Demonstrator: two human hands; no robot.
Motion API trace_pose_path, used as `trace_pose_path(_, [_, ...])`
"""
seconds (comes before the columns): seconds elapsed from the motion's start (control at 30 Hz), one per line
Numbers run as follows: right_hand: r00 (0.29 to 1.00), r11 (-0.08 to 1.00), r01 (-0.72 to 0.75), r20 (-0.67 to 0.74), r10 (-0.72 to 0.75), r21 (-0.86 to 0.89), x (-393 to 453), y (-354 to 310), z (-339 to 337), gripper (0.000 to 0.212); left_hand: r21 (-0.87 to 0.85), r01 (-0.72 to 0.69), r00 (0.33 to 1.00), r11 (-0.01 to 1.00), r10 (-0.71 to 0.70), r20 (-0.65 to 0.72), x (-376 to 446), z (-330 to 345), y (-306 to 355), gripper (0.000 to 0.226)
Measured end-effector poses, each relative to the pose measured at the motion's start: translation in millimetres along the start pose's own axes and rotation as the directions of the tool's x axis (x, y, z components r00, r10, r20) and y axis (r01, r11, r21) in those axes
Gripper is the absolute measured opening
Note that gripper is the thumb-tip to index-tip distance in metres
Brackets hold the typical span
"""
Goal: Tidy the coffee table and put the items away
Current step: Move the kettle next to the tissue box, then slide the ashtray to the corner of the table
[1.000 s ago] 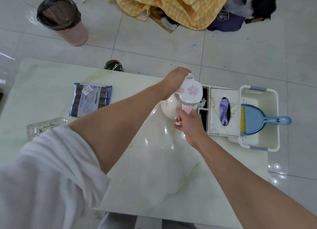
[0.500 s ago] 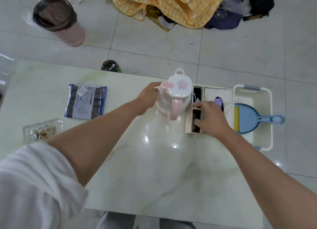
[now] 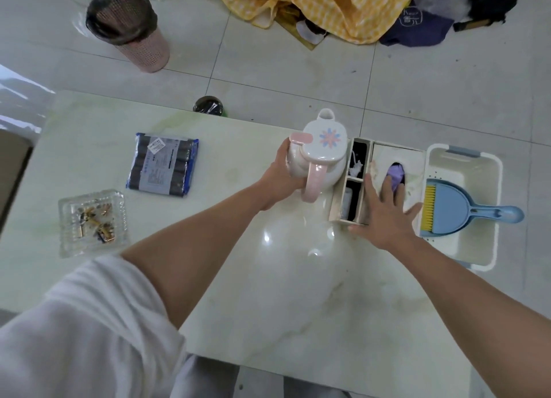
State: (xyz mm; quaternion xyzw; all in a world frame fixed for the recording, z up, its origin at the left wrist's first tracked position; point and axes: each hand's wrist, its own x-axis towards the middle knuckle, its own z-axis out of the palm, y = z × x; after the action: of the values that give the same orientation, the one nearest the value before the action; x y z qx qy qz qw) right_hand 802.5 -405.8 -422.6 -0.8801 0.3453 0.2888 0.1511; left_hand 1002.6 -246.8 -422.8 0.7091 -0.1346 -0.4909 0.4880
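A white kettle (image 3: 323, 147) with a pink handle and a flower on its lid stands on the marble coffee table (image 3: 268, 293). My left hand (image 3: 281, 174) holds the kettle's left side. Touching the kettle's right side is a white tissue-box organiser (image 3: 387, 159) with dark side compartments and a purple tissue in its slot. My right hand (image 3: 384, 215) lies flat on the organiser's top, fingers spread. Further left lie a pack of black bag rolls (image 3: 163, 168) and a clear glass dish (image 3: 92, 221) with small wrapped bits.
A white basket (image 3: 483, 171) with a blue dustpan and brush (image 3: 456, 211) sits at the table's right end. On the floor beyond stand a pink mesh bin (image 3: 131, 27), a small dark jar (image 3: 208, 106) and a heap of yellow cloth and bags (image 3: 343, 6).
My right hand left the kettle's handle and moved right onto the organiser. My left hand came down from the kettle's lid to its left side.
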Motion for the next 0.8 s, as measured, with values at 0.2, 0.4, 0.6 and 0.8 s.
trace_pose_path(0.2, [0.997, 1.000, 0.009, 0.073, -0.010, 0.020, 0, 3, -3, 0.121, 0.104, 0.041, 0.999, 0.994, -0.040, -0.010, -4, 0, 9, 0.113])
trace_pose_path(0.4, [0.998, 0.986, -0.064, -0.006, 0.066, 0.154, -10, -6, -26, 0.098, 0.201, 0.048, 0.994, 0.978, -0.026, -0.110, -37, -25, 4, 0.103])
trace_pose_path(0.6, [0.978, 0.872, 0.169, -0.187, -0.090, 0.459, -68, -122, -16, 0.019, 0.263, 0.238, 0.905, 0.935, -0.116, -0.409, -102, -142, -40, 0.061])
trace_pose_path(0.8, [0.955, 0.747, 0.140, 0.109, -0.274, 0.649, -48, -300, 2, 0.030, 0.367, 0.350, 0.807, 0.862, -0.078, -0.585, -125, -257, -71, 0.040])
